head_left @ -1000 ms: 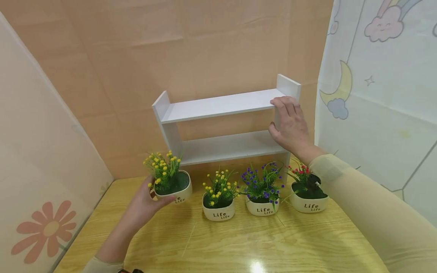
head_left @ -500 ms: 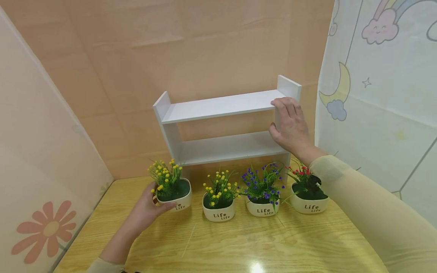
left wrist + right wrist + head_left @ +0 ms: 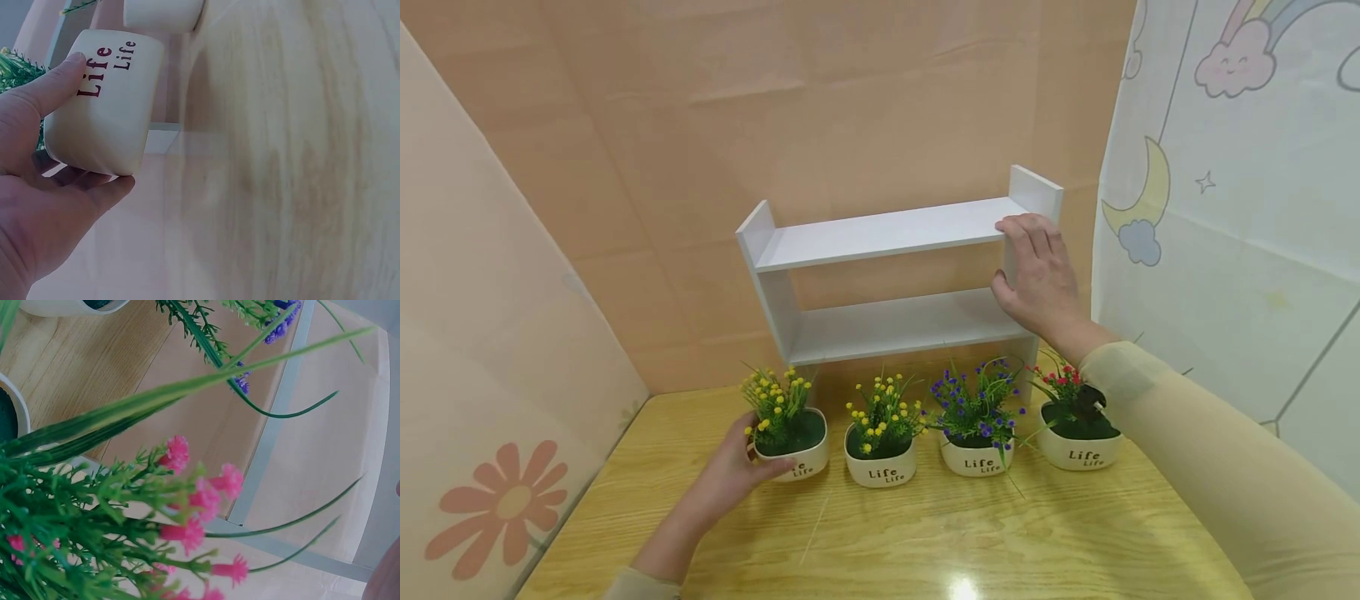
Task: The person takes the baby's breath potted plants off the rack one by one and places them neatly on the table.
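Note:
My left hand (image 3: 733,467) grips the leftmost cream flowerpot (image 3: 112,106), thumb on its lettered front and fingers round its far side. Yellow artificial flowers (image 3: 775,404) stand in it, and a narrow gap shows between its base and the table in the left wrist view. Over at the shelf's right end, my right hand (image 3: 1037,271) holds the upper board of the white two-tier shelf (image 3: 887,229), fingertips on top and thumb below. Only a sliver of that hand shows in the right wrist view, past pink-red flowers (image 3: 203,497).
To the right of the held pot stand a second yellow-flowered pot (image 3: 880,467), a purple-flowered pot (image 3: 976,457) and a red-flowered pot (image 3: 1078,450), the last under my right forearm. They stand in a row before the shelf on the wooden table (image 3: 880,542). Fabric walls surround it.
My left hand has lowered the yellow-flowered pot and brought it slightly right, nearer to its neighbour. The right hand keeps its place on the shelf.

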### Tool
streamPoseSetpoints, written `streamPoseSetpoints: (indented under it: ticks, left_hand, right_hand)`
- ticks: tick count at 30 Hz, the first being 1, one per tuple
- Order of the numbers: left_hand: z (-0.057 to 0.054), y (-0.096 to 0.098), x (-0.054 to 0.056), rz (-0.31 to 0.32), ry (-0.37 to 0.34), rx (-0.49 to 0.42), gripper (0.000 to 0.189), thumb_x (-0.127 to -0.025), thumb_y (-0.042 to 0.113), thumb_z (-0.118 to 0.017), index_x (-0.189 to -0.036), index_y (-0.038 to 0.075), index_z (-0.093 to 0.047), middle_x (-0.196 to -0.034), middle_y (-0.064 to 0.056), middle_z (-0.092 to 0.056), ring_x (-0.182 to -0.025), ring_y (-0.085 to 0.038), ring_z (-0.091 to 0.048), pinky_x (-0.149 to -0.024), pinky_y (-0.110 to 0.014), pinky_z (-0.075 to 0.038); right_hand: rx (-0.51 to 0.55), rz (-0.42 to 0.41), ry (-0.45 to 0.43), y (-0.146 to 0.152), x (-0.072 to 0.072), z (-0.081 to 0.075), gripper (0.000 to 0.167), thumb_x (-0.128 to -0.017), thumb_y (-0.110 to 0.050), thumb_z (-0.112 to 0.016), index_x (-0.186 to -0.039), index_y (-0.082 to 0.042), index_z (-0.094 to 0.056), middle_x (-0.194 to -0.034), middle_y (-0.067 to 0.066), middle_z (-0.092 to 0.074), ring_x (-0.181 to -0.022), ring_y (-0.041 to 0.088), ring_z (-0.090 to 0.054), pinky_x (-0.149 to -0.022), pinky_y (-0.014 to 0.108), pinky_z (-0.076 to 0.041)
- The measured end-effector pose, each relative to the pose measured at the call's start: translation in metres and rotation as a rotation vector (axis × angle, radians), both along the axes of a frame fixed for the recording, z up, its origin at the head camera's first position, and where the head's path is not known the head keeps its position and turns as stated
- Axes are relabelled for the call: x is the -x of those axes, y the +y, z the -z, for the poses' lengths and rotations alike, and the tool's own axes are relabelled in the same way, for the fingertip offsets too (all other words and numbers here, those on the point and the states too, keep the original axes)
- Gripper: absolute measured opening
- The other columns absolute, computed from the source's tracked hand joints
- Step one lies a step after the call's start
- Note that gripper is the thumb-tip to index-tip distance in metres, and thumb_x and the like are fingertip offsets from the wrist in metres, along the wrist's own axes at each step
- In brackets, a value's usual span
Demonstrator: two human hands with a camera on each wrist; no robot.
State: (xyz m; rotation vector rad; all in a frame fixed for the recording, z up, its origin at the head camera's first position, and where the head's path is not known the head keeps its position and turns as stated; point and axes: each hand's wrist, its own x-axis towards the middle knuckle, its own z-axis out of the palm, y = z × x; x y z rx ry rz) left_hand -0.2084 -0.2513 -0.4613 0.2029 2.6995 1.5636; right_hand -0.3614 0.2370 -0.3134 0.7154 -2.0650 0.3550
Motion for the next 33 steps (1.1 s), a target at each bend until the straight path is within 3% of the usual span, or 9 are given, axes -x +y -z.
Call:
streamPoseSetpoints:
  ticks: [8, 20, 27, 33]
  left_hand:
    - [0.01, 0.002, 0.001, 0.02, -0.001, -0.013, 0.102, -0.091, 0.025, -0.094, -0.166, -0.002, -0.029, -0.168, -0.03, -0.036, -0.153, -0.051, -0.043, -0.121, -0.07, -0.036]
    - [0.016, 0.011, -0.001, 0.024, -0.005, 0.021, 0.102, -0.092, 0.024, -0.094, -0.164, -0.008, -0.029, -0.165, -0.034, -0.039, -0.152, -0.052, -0.043, -0.12, -0.072, -0.036]
    - [0.023, 0.013, 0.001, 0.032, -0.011, -0.003, 0.101, -0.09, 0.022, -0.095, -0.163, -0.006, -0.03, -0.163, -0.031, -0.042, -0.151, -0.048, -0.045, -0.121, -0.072, -0.035]
    - [0.025, 0.011, -0.001, 0.027, -0.018, 0.037, 0.106, -0.091, 0.031, -0.094, -0.166, -0.002, -0.027, -0.168, -0.031, -0.038, -0.154, -0.049, -0.041, -0.123, -0.067, -0.036]
  right_hand:
    - [0.01, 0.007, -0.017, 0.001, -0.001, 0.0, 0.067, -0.09, -0.008, -0.065, -0.153, 0.001, -0.043, -0.154, 0.022, -0.044, -0.148, 0.044, -0.032, -0.128, 0.052, -0.023]
    - [0.013, 0.014, -0.024, 0.003, -0.002, -0.001, 0.067, -0.09, -0.007, -0.065, -0.153, 0.0, -0.043, -0.154, 0.021, -0.044, -0.149, 0.044, -0.032, -0.128, 0.051, -0.022]
    - [0.015, 0.004, -0.021, 0.004, -0.004, 0.0, 0.068, -0.09, -0.007, -0.066, -0.153, 0.0, -0.043, -0.154, 0.022, -0.044, -0.149, 0.044, -0.032, -0.129, 0.051, -0.022]
    - [0.019, -0.007, -0.014, 0.003, -0.004, -0.002, 0.068, -0.09, -0.007, -0.066, -0.153, 0.0, -0.043, -0.154, 0.022, -0.045, -0.149, 0.044, -0.032, -0.129, 0.051, -0.022]
